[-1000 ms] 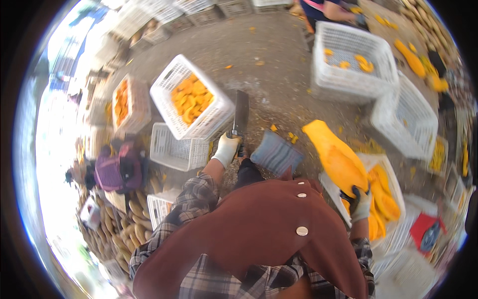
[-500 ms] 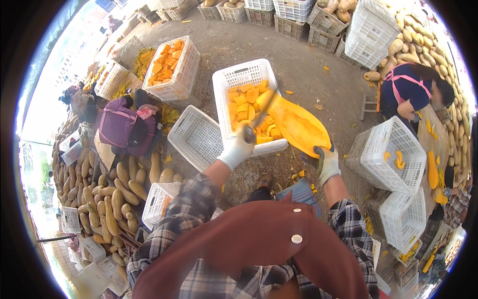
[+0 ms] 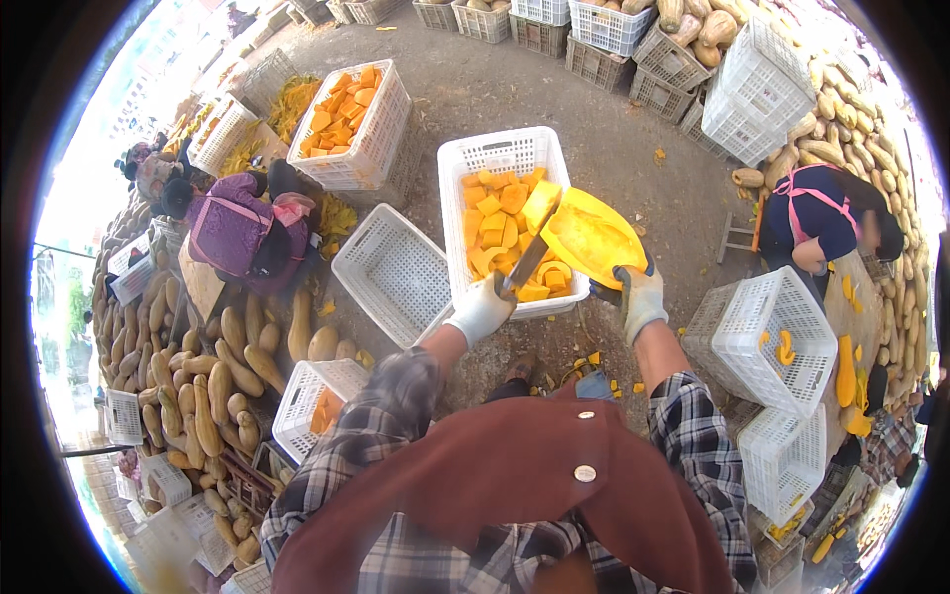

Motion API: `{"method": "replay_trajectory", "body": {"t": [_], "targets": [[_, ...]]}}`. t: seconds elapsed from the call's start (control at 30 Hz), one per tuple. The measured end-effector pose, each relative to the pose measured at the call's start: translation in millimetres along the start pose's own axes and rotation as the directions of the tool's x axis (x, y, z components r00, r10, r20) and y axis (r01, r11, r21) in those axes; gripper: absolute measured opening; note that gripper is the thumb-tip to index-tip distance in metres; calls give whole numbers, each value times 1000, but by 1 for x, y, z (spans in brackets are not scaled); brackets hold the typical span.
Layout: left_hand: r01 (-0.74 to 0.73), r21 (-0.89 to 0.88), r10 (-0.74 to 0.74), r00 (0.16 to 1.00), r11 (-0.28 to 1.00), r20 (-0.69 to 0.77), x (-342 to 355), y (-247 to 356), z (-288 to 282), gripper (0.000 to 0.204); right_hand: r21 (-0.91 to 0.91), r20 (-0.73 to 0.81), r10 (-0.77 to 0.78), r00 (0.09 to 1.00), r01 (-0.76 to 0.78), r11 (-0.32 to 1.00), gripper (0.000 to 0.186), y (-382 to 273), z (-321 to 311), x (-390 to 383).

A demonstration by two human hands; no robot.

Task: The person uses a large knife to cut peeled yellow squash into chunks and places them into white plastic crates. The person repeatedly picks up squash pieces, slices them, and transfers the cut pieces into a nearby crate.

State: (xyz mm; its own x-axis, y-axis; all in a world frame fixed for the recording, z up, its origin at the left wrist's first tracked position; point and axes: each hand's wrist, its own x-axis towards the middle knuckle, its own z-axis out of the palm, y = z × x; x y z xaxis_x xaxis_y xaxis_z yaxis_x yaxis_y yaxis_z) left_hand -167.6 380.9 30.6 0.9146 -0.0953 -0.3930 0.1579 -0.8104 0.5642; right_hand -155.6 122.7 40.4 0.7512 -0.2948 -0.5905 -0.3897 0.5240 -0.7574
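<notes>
In my gloved left hand (image 3: 482,309) is the handle of a long knife (image 3: 527,261), its blade slanting up to the right. My gloved right hand (image 3: 642,296) grips the near right end of a peeled, hollowed pumpkin half (image 3: 600,240), cut side up. The blade's tip lies against the pumpkin's left end, where a pale yellow chunk (image 3: 540,205) stands beside it; whether the chunk is fully severed I cannot tell. Beneath them a white plastic crate (image 3: 503,151) holds many orange pumpkin chunks (image 3: 492,230).
A white crate (image 3: 388,267) without pumpkin in it tilts against the filled one's left. A crate of orange pieces (image 3: 346,114) stands farther left, near a person in purple (image 3: 237,230). Stacked crates (image 3: 777,332) and another person (image 3: 816,208) are at right. Whole pumpkins (image 3: 213,396) lie piled at left.
The pumpkin half is shorter, and a chunk now stands at its left end. My left hand has moved slightly down with the knife, and the view has shifted a little.
</notes>
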Motion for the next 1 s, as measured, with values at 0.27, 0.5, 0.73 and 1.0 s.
{"method": "replay_trajectory", "body": {"t": [0.27, 0.5, 0.73, 1.0], "targets": [[-520, -507, 124, 772, 687, -623, 12, 8, -50, 26, -490, 77, -343, 936, 335, 805, 49, -4, 7, 28], [-23, -290, 23, 1000, 957, -1, 27, -8, 5, 32, -457, 91, -279, 956, 289, 841, 47, -21, 36, 23], [-392, -694, 58, 890, 603, -452, 11, 12, -42, 29, -310, -40, -136, 990, 117, 943, 41, -14, 53, 30], [53, -628, -1, 997, 776, 83, 18, -3, -4, 28, -431, 71, -225, 972, 233, 872, 33, -11, 63, 38]]}}
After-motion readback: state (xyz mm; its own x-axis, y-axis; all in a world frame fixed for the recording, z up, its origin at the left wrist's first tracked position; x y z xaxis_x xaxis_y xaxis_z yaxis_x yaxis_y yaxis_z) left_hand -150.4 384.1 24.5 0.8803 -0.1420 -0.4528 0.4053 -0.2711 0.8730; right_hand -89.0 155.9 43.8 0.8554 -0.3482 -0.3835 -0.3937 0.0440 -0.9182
